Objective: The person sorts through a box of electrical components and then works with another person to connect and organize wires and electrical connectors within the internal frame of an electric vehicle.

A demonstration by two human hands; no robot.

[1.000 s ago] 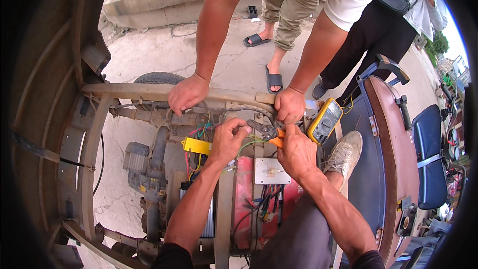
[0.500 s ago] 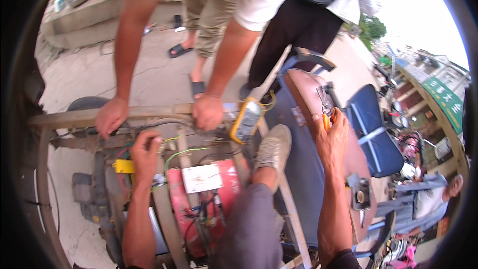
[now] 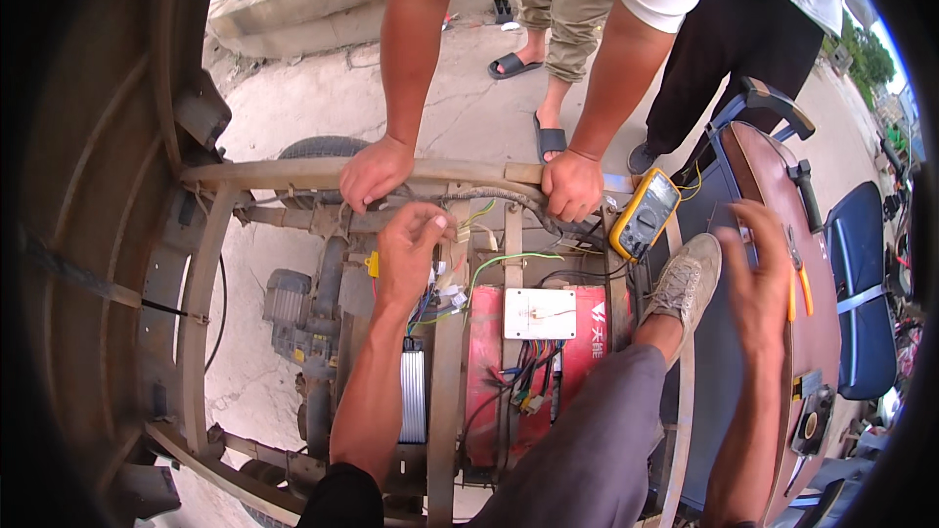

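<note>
My left hand (image 3: pixel 411 244) is curled near the wire bundle (image 3: pixel 469 227) at the middle of the vehicle frame (image 3: pixel 445 411); what it holds, if anything, I cannot make out. My right hand (image 3: pixel 755 259), fingers apart, hovers by orange-handled pliers (image 3: pixel 803 284) lying on the brown seat pad (image 3: pixel 810 372). A yellow multimeter (image 3: pixel 646 213) leans left of that hand. A white plate (image 3: pixel 541 315) with plugged wires sits on a red battery (image 3: pixel 489 391), and a finned silver unit (image 3: pixel 411 401) stands beside it. My shoe (image 3: pixel 685 284) rests right of the battery.
A co-worker's two hands (image 3: pixel 377 176) (image 3: pixel 572 186) grip the frame's far rail (image 3: pixel 460 169). Two more people stand behind, one in sandals (image 3: pixel 551 145). A motor (image 3: pixel 289 318) is at left, a blue-black seat (image 3: pixel 856 298) at right, a concrete step (image 3: pixel 293 15) at the back.
My right hand carried the pliers rightward onto the seat pad and let them go. My left hand moved a little left and up from where it was one second ago. The view swung right, then back.
</note>
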